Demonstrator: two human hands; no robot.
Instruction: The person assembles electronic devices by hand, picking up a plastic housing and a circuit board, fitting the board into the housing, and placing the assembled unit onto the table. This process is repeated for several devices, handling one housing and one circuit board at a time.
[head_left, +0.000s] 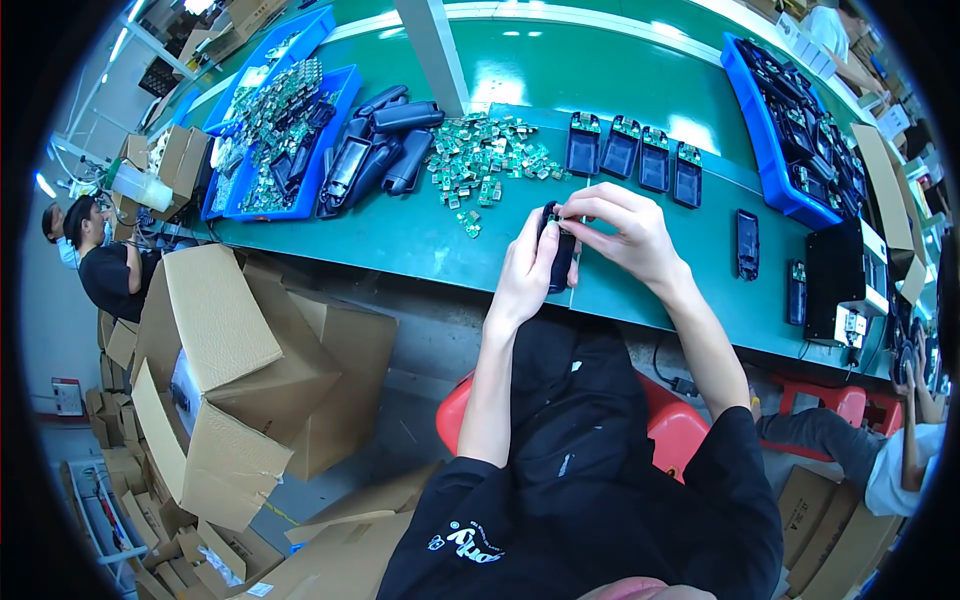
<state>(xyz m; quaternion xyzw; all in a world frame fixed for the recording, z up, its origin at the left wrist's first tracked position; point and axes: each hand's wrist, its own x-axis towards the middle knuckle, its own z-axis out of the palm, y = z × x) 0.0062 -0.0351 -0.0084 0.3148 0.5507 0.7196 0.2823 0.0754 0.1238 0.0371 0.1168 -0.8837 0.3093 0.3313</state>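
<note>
At the table's near edge my left hand (520,270) is closed around a dark plastic housing (559,277), held upright. The thumb and fingers of my right hand (625,230) pinch at the housing's upper end, where a bit of green shows; whatever is between the fingertips is too small to make out. Just beyond lies a loose pile of small green circuit boards (485,160). Several open dark housings with green boards at their tops (620,155) stand in a row behind my right hand. Left of the pile, more dark housings (375,145) are heaped.
Blue bins (345,95) full of boards and parts stand far left, and another blue bin (745,100) of housings far right. Two separate housings (747,245) lie near a black-and-white device (850,280). Open cardboard boxes (225,330) crowd the floor at left. Other people sit nearby.
</note>
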